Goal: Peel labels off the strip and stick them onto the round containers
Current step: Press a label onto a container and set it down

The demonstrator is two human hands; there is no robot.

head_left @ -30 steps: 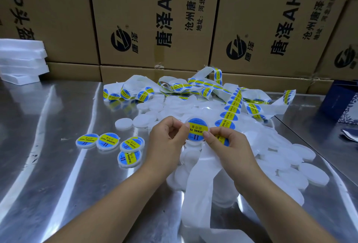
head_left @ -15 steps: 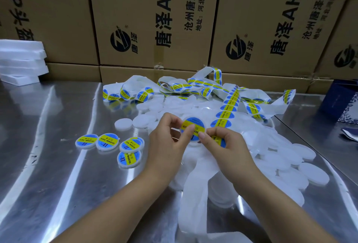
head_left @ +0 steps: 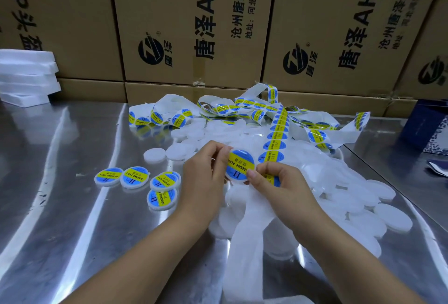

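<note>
Between both hands' grip (head_left: pixel 244 170), labelled container (head_left: pixel 238 166) sits pinched.

Materials and finishes around the hands

Table (head_left: pixel 72 219): polished sheet metal, mirror-bright, under both hands. Round containers (head_left: pixel 392 217): matt white plastic, heaped right of the right hand (head_left: pixel 278 185). Label strip (head_left: pixel 275 139): glossy printed blue-yellow stickers on smooth white backing paper, beyond the hands. Boxes (head_left: pixel 189 25): matt brown cardboard behind. Left hand (head_left: pixel 206 173): holds a glossy-labelled container (head_left: pixel 240 165).
</note>
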